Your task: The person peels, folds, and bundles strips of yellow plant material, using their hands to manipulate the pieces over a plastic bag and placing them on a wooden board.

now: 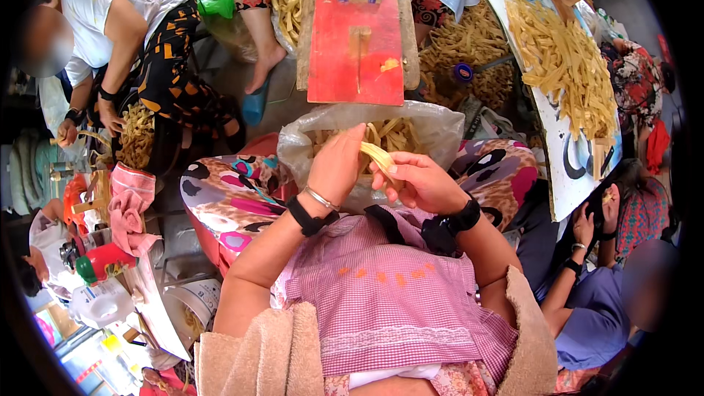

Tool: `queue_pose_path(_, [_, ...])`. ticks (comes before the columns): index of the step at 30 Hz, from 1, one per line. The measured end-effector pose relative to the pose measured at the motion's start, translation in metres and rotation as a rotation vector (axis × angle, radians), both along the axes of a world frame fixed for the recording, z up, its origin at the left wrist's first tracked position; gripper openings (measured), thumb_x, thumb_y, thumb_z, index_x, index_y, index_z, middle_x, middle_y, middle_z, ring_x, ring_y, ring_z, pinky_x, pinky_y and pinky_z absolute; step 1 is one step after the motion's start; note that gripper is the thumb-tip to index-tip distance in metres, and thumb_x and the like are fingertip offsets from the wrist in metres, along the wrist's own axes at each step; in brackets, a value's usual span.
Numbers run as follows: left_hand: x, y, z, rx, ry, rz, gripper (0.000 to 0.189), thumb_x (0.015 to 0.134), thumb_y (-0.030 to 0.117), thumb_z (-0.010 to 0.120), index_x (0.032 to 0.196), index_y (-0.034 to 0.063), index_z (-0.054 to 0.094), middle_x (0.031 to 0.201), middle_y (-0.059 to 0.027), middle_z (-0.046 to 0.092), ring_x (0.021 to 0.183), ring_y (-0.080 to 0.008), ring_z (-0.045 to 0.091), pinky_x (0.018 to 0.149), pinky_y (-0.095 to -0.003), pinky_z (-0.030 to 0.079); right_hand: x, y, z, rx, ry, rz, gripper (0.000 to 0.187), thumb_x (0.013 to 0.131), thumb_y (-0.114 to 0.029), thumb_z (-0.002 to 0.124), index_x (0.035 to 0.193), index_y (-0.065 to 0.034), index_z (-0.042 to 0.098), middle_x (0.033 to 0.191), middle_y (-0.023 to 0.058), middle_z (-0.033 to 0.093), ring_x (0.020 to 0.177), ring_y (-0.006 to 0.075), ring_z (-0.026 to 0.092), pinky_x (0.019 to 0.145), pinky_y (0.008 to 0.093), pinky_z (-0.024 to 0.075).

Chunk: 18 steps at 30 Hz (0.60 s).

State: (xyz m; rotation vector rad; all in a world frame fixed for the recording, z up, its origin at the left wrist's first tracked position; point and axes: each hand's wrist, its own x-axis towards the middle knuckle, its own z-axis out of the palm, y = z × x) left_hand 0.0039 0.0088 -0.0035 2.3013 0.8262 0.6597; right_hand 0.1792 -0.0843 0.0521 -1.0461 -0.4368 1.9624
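Note:
Between my two hands, above a clear plastic bag [448, 124], is a folded yellowish plant strip [378, 157]. My left hand [338, 162], with a bangle and a black band at the wrist, touches the strip's upper end; its fingers are partly hidden. My right hand [410, 180] pinches the lower end between thumb and fingers. Similar strips [399, 135] lie in the bag. Beyond the bag stands a red board [355, 80] with a wooden piece on it.
At the right, a white board [564, 187] bears a heap of yellow strips [566, 66]. Co-workers sit on both sides, one bent over a container of pieces [136, 135] at the left. A white bucket [198, 297] stands at the lower left.

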Motion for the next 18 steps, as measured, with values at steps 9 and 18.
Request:
queue_pose_path(9, [0.003,0.0,-0.01,-1.739,-0.654,0.143,0.037,0.087,-0.006,0.036,0.122,-0.0024,0.048,0.108,-0.0131,0.06,0.092,-0.0201,0.064,0.083,-0.0324,0.053,-0.018,0.002,-0.027,0.778,-1.186,0.128,0.032,0.081,-0.004,0.058,0.113,-0.0102,0.057,0.105,0.01,0.054,0.095,0.0288,0.058,0.077,0.0363,0.051])
queue_pose_path(18, [0.005,-0.007,-0.006,-1.151,-0.414,0.137,0.023,0.088,0.005,0.051,0.11,0.0014,0.057,0.098,-0.0022,0.062,0.084,-0.0091,0.059,0.07,-0.0226,0.049,-0.016,0.0,-0.046,0.354,-0.43,-0.199,0.012,0.093,-0.011,0.057,0.105,-0.0084,0.057,0.109,0.0028,0.057,0.079,0.0063,0.057,0.052,0.0182,0.0444])
